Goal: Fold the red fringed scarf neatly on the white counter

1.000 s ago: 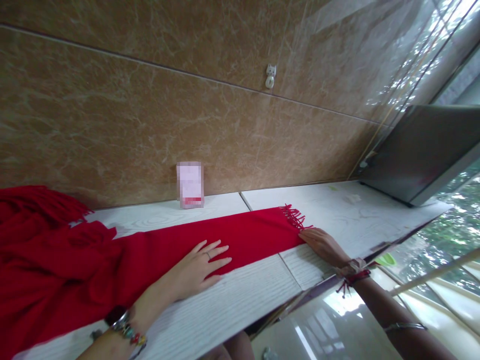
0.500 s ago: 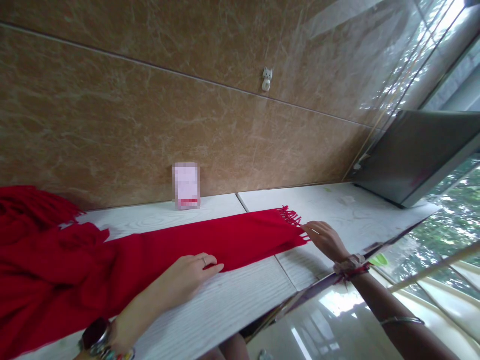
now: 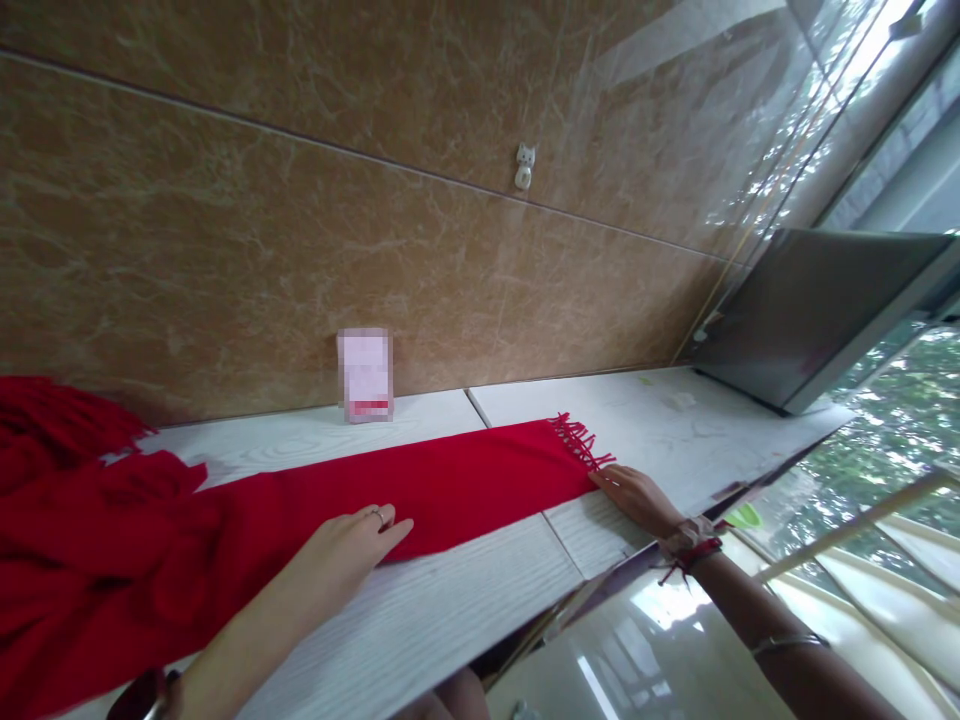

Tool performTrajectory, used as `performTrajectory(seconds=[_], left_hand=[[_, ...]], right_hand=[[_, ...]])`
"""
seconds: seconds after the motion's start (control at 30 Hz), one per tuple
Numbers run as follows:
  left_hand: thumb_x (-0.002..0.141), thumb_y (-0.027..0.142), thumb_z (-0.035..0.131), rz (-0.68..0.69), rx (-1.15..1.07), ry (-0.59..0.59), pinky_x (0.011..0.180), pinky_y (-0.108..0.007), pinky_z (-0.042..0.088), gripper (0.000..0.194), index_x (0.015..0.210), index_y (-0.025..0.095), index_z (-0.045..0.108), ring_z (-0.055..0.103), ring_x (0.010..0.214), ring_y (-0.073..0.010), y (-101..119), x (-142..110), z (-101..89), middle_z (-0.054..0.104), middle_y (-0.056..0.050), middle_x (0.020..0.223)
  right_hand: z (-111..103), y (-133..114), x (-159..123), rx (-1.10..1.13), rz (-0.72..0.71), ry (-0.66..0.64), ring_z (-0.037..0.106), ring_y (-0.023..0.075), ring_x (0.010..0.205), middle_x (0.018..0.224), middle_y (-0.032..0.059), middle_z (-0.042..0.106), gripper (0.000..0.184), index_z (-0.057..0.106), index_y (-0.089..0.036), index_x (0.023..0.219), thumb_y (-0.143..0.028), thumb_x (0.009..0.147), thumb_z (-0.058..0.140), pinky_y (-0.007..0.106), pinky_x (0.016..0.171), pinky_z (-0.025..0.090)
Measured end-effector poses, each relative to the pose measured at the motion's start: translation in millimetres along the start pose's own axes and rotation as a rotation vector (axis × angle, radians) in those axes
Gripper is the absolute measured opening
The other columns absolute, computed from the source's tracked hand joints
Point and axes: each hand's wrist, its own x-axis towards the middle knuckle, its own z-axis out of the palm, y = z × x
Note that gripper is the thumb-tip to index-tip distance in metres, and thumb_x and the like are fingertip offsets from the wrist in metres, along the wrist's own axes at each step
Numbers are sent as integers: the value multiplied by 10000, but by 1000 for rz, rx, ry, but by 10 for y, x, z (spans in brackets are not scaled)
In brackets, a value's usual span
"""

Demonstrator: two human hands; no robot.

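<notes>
A red scarf [image 3: 465, 480] with a fringed right end lies lengthwise along a white wood-grain counter [image 3: 480, 570]. My left hand [image 3: 356, 550], a ring on one finger, rests palm down on its near edge, fingers partly bent and slightly apart; the fingertips' undersides are hidden. At the near corner of the fringed end, my right hand [image 3: 634, 495] has its fingers closed on the cloth, with tassels fanned out beside them. Toward the left, the scarf bunches into loose folds [image 3: 112, 540], and more fringe [image 3: 67, 415] shows behind them.
A pink-and-white packet [image 3: 366, 375], blurred, stands against the brown marbled tile wall [image 3: 247, 250]. A cat-shaped hook [image 3: 525, 167] is fixed higher up. At the counter's far right is a dark grey panel-like object [image 3: 810, 310], with a window beyond. A glossy surface [image 3: 600, 660] lies below the front edge.
My left hand has slid left along the scarf's near edge. My right hand has come nearer, drawing the fringed corner down flatter against the counter. The view has shifted slightly.
</notes>
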Motion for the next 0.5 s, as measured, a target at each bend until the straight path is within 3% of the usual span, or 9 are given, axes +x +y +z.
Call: performTrajectory(seconds=[0.1,0.3,0.5], left_hand=[[665,-60,323,7,1,-27,757,-302,473,577,1100,248,543,559,941,-187,19,11,-46,590,-70,1032],[678,-49,353,57,-40,43,783,-286,457,458,944,241,587,520,971,-176,17,13,-106,591,-42,966],[710,-35,369,100,-64,-1,813,-306,442,447,1013,225,570,512,976,-184,84,-6,-98,581,-66,998]], right_hand=[[-26,-7,11,-8,-13,-27,603,167,671,740,71,642,391,618,-179,818,-303,903,258,281,625,495],[-61,28,11,66,12,-71,612,162,709,783,51,658,364,625,-202,851,-287,892,273,272,636,503],[-92,-13,35,25,8,-60,599,151,680,765,52,649,305,616,-189,827,-217,870,315,264,623,491]])
